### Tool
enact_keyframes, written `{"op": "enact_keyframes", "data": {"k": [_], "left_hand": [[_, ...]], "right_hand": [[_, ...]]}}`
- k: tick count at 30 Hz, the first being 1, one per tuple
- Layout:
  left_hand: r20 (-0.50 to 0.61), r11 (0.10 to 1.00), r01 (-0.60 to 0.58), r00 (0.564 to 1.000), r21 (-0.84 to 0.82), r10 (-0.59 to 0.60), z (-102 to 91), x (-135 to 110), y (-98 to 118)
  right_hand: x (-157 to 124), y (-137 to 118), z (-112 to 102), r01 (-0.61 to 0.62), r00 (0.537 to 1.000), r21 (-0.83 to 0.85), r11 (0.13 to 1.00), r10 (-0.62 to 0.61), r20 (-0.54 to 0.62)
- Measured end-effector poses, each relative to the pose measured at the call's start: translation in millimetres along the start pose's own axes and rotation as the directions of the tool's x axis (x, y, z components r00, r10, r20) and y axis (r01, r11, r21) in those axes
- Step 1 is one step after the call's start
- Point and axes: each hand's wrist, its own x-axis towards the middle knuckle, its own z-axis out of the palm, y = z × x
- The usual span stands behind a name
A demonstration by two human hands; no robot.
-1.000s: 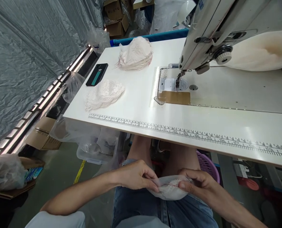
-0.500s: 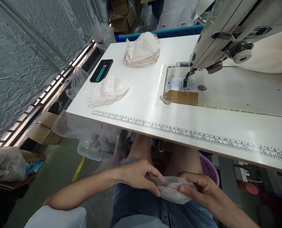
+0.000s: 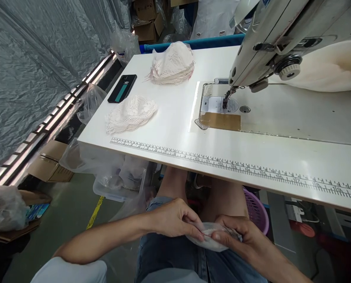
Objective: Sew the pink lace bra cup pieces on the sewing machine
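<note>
Above my lap, my left hand (image 3: 183, 222) pinches the left edge of a sheer white lace fabric cup (image 3: 212, 244) between thumb and fingers. My right hand (image 3: 237, 236) grips the same cup from the right, its thumb pressed on top. Both thumbs are close together at the cup's upper edge, where a thin reddish line shows. My fingers hide part of the cup. On the white sewing table (image 3: 169, 118) lie a stack of white lace pieces (image 3: 131, 114) with scalloped edges and, farther back, a taller stack of pale lace cups (image 3: 173, 63) with reddish threads.
The sewing machine (image 3: 261, 47) stands on the right of the table, pale fabric (image 3: 326, 67) behind it. A phone (image 3: 122, 89) lies at the left edge. A printed ruler (image 3: 217, 160) runs along the front. Below are a plastic bin (image 3: 113, 192) and a purple basket (image 3: 256, 210).
My hands have drawn closer together along the cup's edge, and my right hand has shifted left. The whole view has moved slightly; the stacks and phone lie as before.
</note>
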Motion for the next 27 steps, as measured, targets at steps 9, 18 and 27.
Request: {"op": "enact_keyframes", "data": {"k": [9, 18, 27], "left_hand": [[0.016, 0.998, 0.013, 1.000, -0.067, -0.012, -0.6, -1.7, 1.9], [0.015, 1.000, 0.011, 1.000, -0.019, -0.010, -2.1, -6.6, 2.0], [-0.068, 0.999, 0.010, 0.998, -0.031, -0.012, 4.0, -5.4, 2.9]], "right_hand": [[-2.6, -0.8, -1.4, 0.022, 0.999, 0.041, 0.999, -0.023, 0.039], [0.1, -2.8, 2.2, 0.019, 0.999, 0.034, 0.999, -0.021, 0.038], [-1.6, 0.0, 0.0, 0.003, 0.999, 0.051, 0.999, -0.005, 0.038]]}}
